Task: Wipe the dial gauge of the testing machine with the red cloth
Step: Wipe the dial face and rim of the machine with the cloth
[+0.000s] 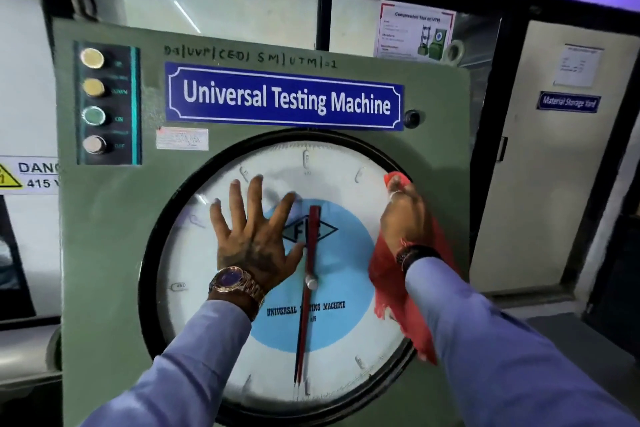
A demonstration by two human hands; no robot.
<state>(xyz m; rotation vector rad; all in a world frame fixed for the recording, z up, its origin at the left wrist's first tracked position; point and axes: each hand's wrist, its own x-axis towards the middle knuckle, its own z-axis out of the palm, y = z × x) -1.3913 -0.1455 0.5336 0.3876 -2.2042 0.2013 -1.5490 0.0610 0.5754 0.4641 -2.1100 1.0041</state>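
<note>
A large round dial gauge point(194, 253) with a black rim, white face, blue centre disc and red pointer fills the front of the green testing machine point(104, 253). My left hand point(252, 236) lies flat on the glass left of the pointer, fingers spread, holding nothing. My right hand point(405, 215) presses the red cloth point(394, 291) against the right edge of the dial. The cloth hangs down from under the hand along the rim.
A blue "Universal Testing Machine" sign point(284, 97) sits above the dial. A panel of several push buttons point(95, 104) is at the upper left. A danger sticker point(27, 175) shows at left. A cream door point(540, 156) stands at right.
</note>
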